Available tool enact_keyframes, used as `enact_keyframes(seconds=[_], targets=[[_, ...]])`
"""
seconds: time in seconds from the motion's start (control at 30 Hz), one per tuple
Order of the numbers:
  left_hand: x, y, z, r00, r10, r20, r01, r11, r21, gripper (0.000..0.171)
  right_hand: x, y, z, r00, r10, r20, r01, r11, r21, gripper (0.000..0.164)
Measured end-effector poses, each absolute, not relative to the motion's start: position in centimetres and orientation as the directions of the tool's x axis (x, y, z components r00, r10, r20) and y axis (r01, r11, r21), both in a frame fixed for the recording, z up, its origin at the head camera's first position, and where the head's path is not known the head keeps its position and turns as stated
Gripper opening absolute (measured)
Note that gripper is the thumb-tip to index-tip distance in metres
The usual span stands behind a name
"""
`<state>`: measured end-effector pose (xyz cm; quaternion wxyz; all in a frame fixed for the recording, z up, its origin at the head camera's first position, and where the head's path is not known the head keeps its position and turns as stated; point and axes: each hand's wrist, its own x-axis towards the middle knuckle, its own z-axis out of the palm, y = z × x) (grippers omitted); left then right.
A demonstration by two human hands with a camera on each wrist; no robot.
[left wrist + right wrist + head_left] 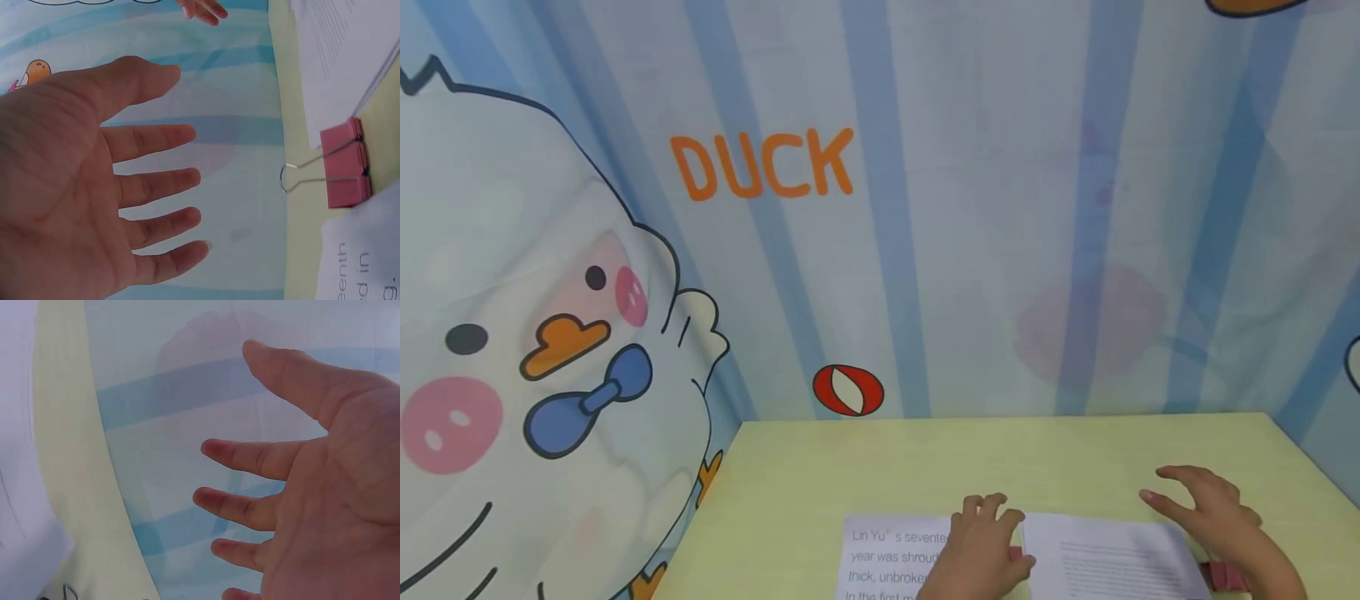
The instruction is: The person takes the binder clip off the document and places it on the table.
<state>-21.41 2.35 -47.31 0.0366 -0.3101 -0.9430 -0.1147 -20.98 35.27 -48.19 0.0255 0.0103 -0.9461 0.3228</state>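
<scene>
My left hand (981, 546) hovers with spread fingers over the inner edges of two sets of printed paper. Its palm and separated fingers show bare in the left wrist view. Close by, a pink-red binder clip (344, 165) with wire handles lies between the papers, mostly hidden by that hand in the head view. The large-print sheet (880, 558) is on the left, the small-print paper (1120, 562) on the right. Above the small-print paper's right edge is my right hand (1217, 517), thumb and fingers apart and holding nothing. Another red clip (1227, 575) sits beneath it, partly covered by the wrist.
The pale yellow table (820, 467) reaches back to a blue-striped curtain (985, 208) printed with a large duck (572, 400) and the word DUCK. The papers lie near the front, running out of the head view's bottom edge.
</scene>
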Motion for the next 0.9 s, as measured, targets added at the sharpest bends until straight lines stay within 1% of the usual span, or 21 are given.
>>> enact_keyframes(seconds=[0.13,0.33,0.47,0.57,0.67,0.8,0.9], targets=[[-21.9,1.4,-47.7,-0.826,0.542,0.153,0.563,0.787,0.252,0.053,-21.1,34.0,-48.0,-0.998,-0.013,0.068,-0.051,0.802,-0.594,0.067],[-22.8,0.0,-48.0,-0.838,0.525,0.146,0.544,0.785,0.298,0.081,-21.8,31.7,-47.6,-0.996,-0.038,0.083,-0.081,0.784,-0.615,0.069],[-23.3,-0.6,-48.2,-0.855,0.498,0.142,0.514,0.786,0.342,0.091,-22.1,30.5,-47.5,-0.992,-0.049,0.115,-0.11,0.78,-0.616,0.068],[-23.4,-0.8,-48.2,-0.861,0.49,0.137,0.504,0.784,0.362,0.094,-22.1,29.8,-47.6,-0.988,-0.045,0.146,-0.127,0.776,-0.617,0.066],[-23.3,-1.1,-48.4,-0.867,0.482,0.128,0.494,0.795,0.351,0.095,-22.0,29.0,-48.0,-0.986,-0.04,0.162,-0.132,0.778,-0.614,0.064],[-23.1,-1.8,-48.9,-0.873,0.471,0.125,0.484,0.808,0.335,0.091,-21.9,27.7,-48.9,-0.988,-0.044,0.148,-0.128,0.773,-0.621,0.066],[-23.1,-2.4,-49.3,-0.875,0.468,0.123,0.481,0.813,0.327,0.088,-21.9,26.7,-49.5,-0.985,-0.051,0.168,-0.145,0.774,-0.616,0.066]])
